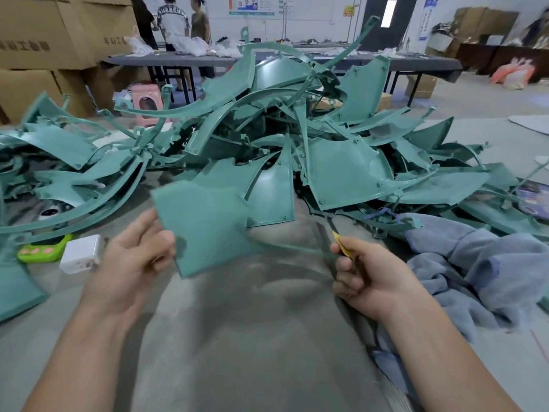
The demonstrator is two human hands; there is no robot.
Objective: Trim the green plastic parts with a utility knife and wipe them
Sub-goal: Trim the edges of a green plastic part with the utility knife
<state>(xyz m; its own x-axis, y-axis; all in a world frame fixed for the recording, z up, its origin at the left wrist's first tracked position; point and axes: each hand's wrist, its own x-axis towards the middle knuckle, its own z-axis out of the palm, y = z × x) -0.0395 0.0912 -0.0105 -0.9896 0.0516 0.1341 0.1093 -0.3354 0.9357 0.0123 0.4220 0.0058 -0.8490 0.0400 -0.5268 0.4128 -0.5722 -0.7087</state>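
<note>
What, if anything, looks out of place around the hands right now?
Nothing looks spilled or broken. The green parts lie in a tangled heap. A white block and a lime-green gadget sit beside the left hand, strays among the parts. The blue-grey cloth lies crumpled by the right hand.

- White wall [312,7] ran across the back w/ posters [252,5] on it; dark door [407,13] w/ a narrow lit pane stood right of centre
- Long dark table [178,59] on black legs stretched along in front of the wall, cluttered w/ white bags
- Three people [173,22] stood behind its left end
- Big cardboard boxes [44,34] were stacked at far left; more boxes [481,22] piled at back right
- Pink stool [145,99] sat on the floor near the table's left legs
- Floor [490,105] was pale grey, evenly lit; pink & orange bags [511,74] lay at the right
</note>
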